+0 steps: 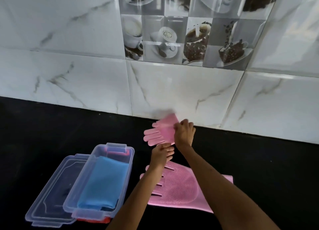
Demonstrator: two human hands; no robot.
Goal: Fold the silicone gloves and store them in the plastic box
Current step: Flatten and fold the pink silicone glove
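A: Gripped by both hands, one pink glove (162,131) is held up off the black counter (51,126), near the tiled wall (172,91). Its lower edge is pinched by the left hand (161,156); its cuff side is clasped by the right hand (184,133).

B: Status, left to right?

A: Clear lid (51,191) is set aside, resting against the plastic box (101,183). Box is open; a blue folded item (105,183) is already lodged inside, with something red seen at the far end. Whether these are gloves cannot be told.

B: And the pink pair?

A: Raised glove is judged mid-fold, not yet stored. Second pink glove (177,186) is laid flat on the counter, just right of the box, under the forearms, unfolded. Both remain to be folded and boxed; lid is not yet refitted.
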